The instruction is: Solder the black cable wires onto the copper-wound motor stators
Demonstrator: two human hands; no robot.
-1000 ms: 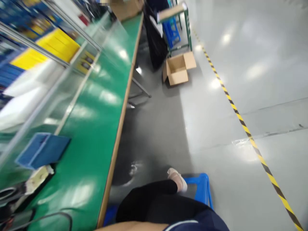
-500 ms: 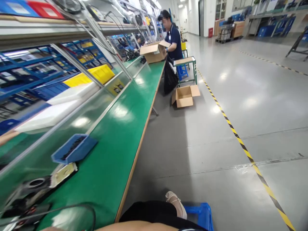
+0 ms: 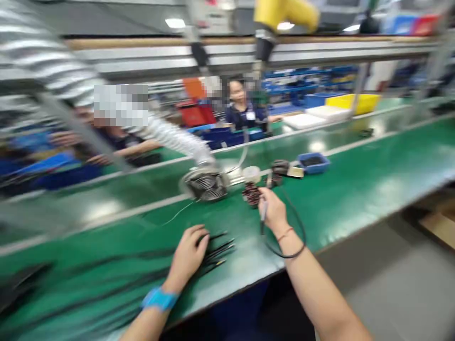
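Observation:
My right hand (image 3: 273, 210) is closed around the grey handle of a soldering iron (image 3: 263, 211), whose black cord (image 3: 302, 239) loops past my wrist. Just beyond its fingers sits a dark reddish clump (image 3: 251, 195) with a whitish round thing behind it, too blurred to name. Several black cables (image 3: 152, 274) lie lengthwise on the green bench, their stripped or tipped ends (image 3: 227, 246) pointing right. Over these cables, close to the ends, my left hand (image 3: 190, 251) lies with fingers curled round them; its fingertips are partly hidden. A blue band is on the left wrist.
A silver duct hose (image 3: 174, 135) ends in a grilled round head (image 3: 208, 184) on the bench. A blue bin (image 3: 313, 162) of dark parts stands right of a dark stand (image 3: 280, 168). A yellow tool (image 3: 270, 28) hangs overhead. Two people sit across the bench.
My view has swung left from the aisle and floor to the bench before me. Both my hands are now in view, with the soldering iron in the right and cables under the left.

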